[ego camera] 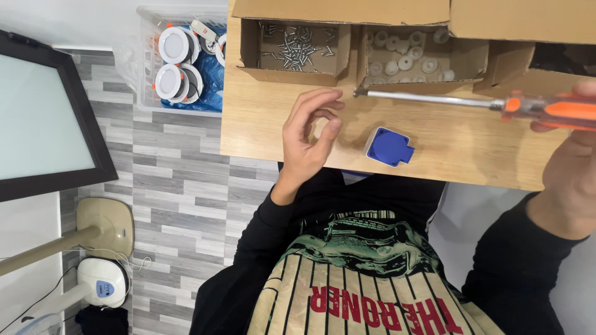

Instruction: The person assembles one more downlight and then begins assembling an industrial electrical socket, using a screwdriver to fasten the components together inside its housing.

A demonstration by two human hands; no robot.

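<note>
Over on the far left a dark-framed screen (pixel 37 118) is cut off by the edge, and below it stand a fan base (pixel 105 226) and a small white gadget (pixel 102 282), partly out of sight. Next comes a clear bin (pixel 146 74) with round white lamps (pixel 175 44) on blue plastic. On the wooden table (pixel 261 136) an open cardboard box holds a heap of screws (pixel 297 46); they are too small to count. The left hand (pixel 308 133) hovers over the table, its fingers curled with thumb and fingertips close together, and I cannot tell if it pinches anything tiny. Just beside it lies a blue plug block (pixel 388 147). Behind that, a second box holds white round parts (pixel 403 62), blurry. The right hand (pixel 571 167), half cut off, is clamped on the orange screwdriver (pixel 472 102), whose metal tip points at the left hand.
</note>
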